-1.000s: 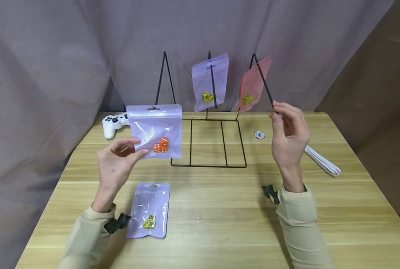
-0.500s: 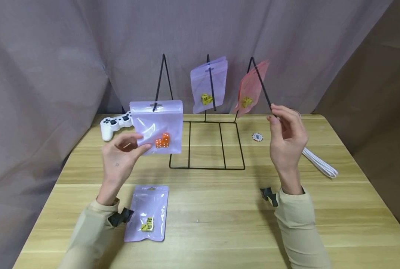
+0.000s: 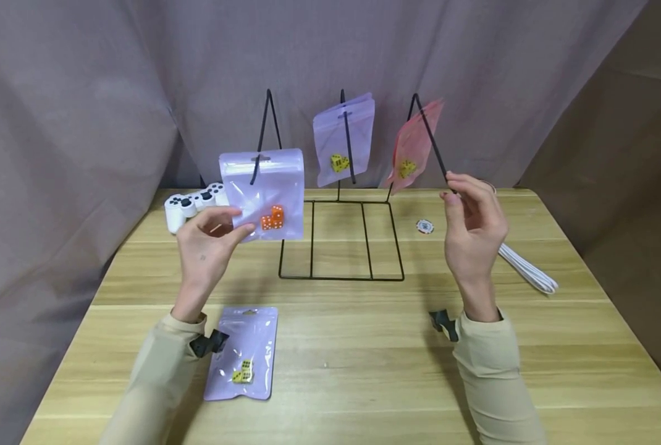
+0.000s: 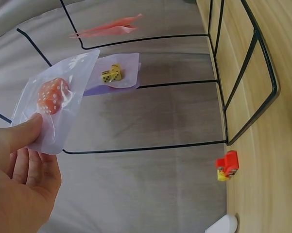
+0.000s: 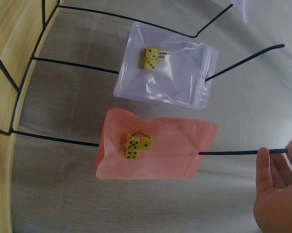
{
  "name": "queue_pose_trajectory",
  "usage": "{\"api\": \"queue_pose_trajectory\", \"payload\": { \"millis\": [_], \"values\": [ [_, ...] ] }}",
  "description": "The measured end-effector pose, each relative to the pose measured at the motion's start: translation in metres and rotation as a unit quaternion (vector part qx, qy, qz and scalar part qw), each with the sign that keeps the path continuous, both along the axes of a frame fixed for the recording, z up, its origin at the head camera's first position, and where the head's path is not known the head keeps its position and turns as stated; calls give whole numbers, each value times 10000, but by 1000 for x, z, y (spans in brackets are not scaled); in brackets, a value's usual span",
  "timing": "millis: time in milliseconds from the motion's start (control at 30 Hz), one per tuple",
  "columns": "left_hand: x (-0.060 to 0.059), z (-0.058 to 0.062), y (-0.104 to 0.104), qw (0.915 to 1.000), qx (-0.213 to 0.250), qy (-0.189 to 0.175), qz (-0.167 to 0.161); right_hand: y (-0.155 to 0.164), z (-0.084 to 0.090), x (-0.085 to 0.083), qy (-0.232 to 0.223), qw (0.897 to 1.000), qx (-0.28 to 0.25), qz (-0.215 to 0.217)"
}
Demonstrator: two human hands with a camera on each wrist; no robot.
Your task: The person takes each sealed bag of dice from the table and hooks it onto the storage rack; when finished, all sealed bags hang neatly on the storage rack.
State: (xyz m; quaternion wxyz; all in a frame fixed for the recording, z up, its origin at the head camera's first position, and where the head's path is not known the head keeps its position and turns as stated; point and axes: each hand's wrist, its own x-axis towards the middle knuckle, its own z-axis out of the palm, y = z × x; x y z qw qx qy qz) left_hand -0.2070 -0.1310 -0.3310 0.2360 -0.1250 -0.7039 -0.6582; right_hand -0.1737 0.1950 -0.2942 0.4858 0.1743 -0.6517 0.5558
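Note:
My left hand [image 3: 236, 225] pinches the lower corner of a purple pouch with orange dice [image 3: 264, 191] and holds it up against the left rod of a black wire rack [image 3: 341, 275]. The rod's tip shows in front of the pouch, just below its hang hole. In the left wrist view my thumb [image 4: 29, 128] presses the same pouch [image 4: 53, 104]. My right hand [image 3: 451, 188] pinches the tip of the right rod [image 5: 243, 153], where a red pouch with yellow dice [image 3: 414, 145] hangs. A purple pouch of yellow dice [image 3: 344, 139] hangs on the middle rod.
Another purple pouch with yellow dice [image 3: 243, 352] lies flat on the wooden table near my left sleeve. A white game controller [image 3: 188, 204] sits at the back left. A poker chip [image 3: 425, 227] and a white cable [image 3: 527, 269] lie to the right. Grey curtain hangs behind.
My left hand has lifted the orange-dice pouch up and slightly right, onto the left rod's tip. My right hand stays pinched on the right rod.

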Motion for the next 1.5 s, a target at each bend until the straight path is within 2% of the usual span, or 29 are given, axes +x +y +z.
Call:
{"api": "queue_pose_trajectory", "payload": {
  "millis": [167, 300, 533, 833, 1067, 1267, 1500],
  "values": [
    [-17, -15, -3, 9997, 226, -26, 21, 0, 0, 1, -1, 10000, 15, 29],
    [-26, -18, -5, 9995, 293, 17, 118, 0, 0, 1, -14, 10000, 19, 8],
    [-37, -13, -7, 9993, 197, -103, 297, 0, 1, 1, 18, 10000, 41, -11],
    [-52, -9, 1, 9993, 191, -179, 280, 1, 2, 1, 32, 10000, 33, 50],
    [-64, -12, 3, 9990, -119, -116, 421, 1, 1, 2, 11, 10000, 25, 89],
    [-77, -7, 6, 9991, -210, -124, 356, 1, 1, 2, 20, 10000, 62, 70],
    [-90, -4, 9, 9980, -372, -235, 458, 1, 0, 3, -6, 9999, 91, 114]
  ]
}}
